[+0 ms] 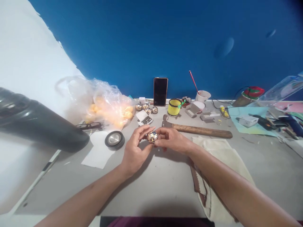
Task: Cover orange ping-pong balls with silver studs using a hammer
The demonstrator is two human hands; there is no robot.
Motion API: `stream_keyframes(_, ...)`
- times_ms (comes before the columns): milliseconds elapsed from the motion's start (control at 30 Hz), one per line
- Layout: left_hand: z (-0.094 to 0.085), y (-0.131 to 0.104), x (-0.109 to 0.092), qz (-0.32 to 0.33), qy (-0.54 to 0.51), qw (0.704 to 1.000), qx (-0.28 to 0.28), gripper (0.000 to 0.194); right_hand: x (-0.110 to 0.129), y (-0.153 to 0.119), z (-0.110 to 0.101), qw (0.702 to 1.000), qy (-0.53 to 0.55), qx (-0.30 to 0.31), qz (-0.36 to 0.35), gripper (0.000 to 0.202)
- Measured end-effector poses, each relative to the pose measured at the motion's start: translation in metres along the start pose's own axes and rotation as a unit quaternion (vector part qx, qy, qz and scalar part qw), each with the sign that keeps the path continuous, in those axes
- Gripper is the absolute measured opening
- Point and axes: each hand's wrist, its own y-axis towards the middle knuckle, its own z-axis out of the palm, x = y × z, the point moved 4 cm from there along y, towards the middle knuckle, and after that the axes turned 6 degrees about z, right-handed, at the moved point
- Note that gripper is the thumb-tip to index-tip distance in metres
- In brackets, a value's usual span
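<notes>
Between my two hands is a small ball (152,136) covered in shiny gold and silver stud-like heads, held above the table. My left hand (138,143) grips it from the left, fingers and thumb curved round its side. From the right, my right hand (171,138) pinches at the ball with thumb and fingertips; whether a small piece is in that pinch I cannot make out. Just beyond my left hand lies an open white box (145,118) of small metal pieces. Several similar shiny balls (148,110) sit behind the box.
A hammer (201,130) lies beyond my right hand, a cloth bag (220,157) under my right forearm. Left stand a round black lid (115,140), a plastic bag of orange balls (109,110) and a large dark cylinder (42,123). A phone (160,91) leans on the blue wall.
</notes>
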Motion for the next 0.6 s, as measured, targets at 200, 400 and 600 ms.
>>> stream_keyframes(200,0.0,0.001,-0.005,0.012,0.05,0.999,0.007,0.045,0.001,0.0,0.0,1.0,-0.007,-0.013,-0.008,0.039)
stream_keyframes(400,0.0,0.005,0.0,-0.065,-0.033,0.997,0.031,0.035,0.003,-0.001,0.0,0.999,-0.033,0.012,-0.031,0.045)
stream_keyframes(600,0.0,0.008,0.005,-0.126,-0.107,0.986,0.03,0.04,0.001,0.0,0.002,1.0,-0.008,0.013,-0.009,0.053)
